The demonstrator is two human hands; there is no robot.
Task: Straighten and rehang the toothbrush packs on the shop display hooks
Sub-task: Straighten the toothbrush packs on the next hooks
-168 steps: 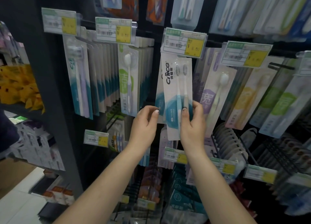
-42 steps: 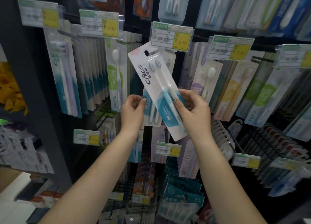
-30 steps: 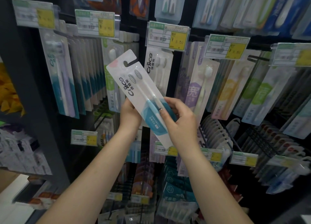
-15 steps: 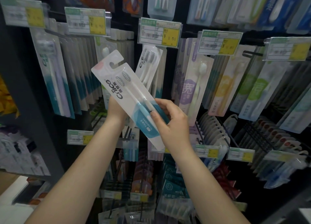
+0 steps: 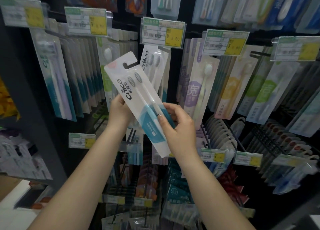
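Observation:
A white and teal toothbrush twin pack is off its hook and tilted, its top leaning left. My left hand grips its left edge from behind. My right hand clasps its lower right part, thumb across the front. Behind it another pack of the same brand hangs slanted on the centre hook, under a price tag.
Rows of other toothbrush packs hang on hooks to the left and to the right. Price tags stick out in front of each hook. Lower hooks carry more goods. A dark upright post borders the display on the left.
The pack has come off the centre hook and swung tilted to the left in both hands. Since half a second ago it has barely moved.

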